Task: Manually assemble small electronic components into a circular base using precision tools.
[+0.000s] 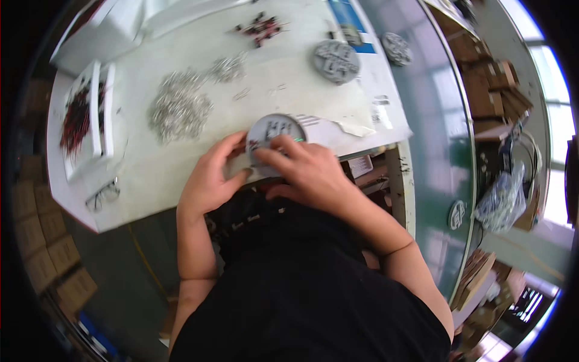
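A round grey disc (261,128) with raised or cut dark shapes on its face stands at the table's near edge, between my two hands. My left hand (212,178) curves around the disc's left side, fingertips at its rim and thumb lower down. My right hand (313,172) reaches over the disc from the right. Its fingers are bent, with the tips pressed together on the disc's lower left face. A small dark and red bit shows by those fingertips; the fingers hide what they pinch, if anything.
A heap of small clear and silvery pieces (181,107) lies left of centre. Red and black parts lie in a pile (262,29) at the back and in a white tray (94,127) at left. More grey discs (336,61) sit right. Glasses (104,194) rest near the left edge.
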Available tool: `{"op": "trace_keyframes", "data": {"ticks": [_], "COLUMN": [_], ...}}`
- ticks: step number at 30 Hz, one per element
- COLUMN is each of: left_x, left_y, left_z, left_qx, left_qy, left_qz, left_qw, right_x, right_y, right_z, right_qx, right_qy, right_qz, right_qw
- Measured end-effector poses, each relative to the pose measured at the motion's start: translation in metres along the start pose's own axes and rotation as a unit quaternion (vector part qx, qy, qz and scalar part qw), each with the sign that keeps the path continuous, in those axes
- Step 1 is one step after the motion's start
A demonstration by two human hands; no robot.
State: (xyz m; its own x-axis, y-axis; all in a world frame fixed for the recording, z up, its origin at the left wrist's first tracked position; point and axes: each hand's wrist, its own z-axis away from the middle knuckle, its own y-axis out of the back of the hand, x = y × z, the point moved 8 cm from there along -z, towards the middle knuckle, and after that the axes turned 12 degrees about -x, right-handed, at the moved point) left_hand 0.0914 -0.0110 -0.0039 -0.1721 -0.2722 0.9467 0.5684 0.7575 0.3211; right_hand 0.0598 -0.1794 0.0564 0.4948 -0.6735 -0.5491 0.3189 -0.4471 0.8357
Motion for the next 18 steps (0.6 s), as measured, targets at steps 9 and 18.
{"op": "trace_keyframes", "data": {"ticks": [9,18], "left_x": [0.044,0.010], "left_y": [0.001,0.006], "left_z": [-0.007,0.007], "left_qx": [0.157,0.169], "left_qy": [-0.083,-0.010], "left_qz": [-0.166,-0.192], "left_qw": [0.970,0.967], "right_x": [0.078,0.500], "right_y": [0.099,0.269], "right_z": [0.036,0.234], "right_qx": [0.401,0.463], "right_qy": [-0.066,-0.476], "right_qz": [-0.049,0.044], "right_qw": [0.912,0.746]}}
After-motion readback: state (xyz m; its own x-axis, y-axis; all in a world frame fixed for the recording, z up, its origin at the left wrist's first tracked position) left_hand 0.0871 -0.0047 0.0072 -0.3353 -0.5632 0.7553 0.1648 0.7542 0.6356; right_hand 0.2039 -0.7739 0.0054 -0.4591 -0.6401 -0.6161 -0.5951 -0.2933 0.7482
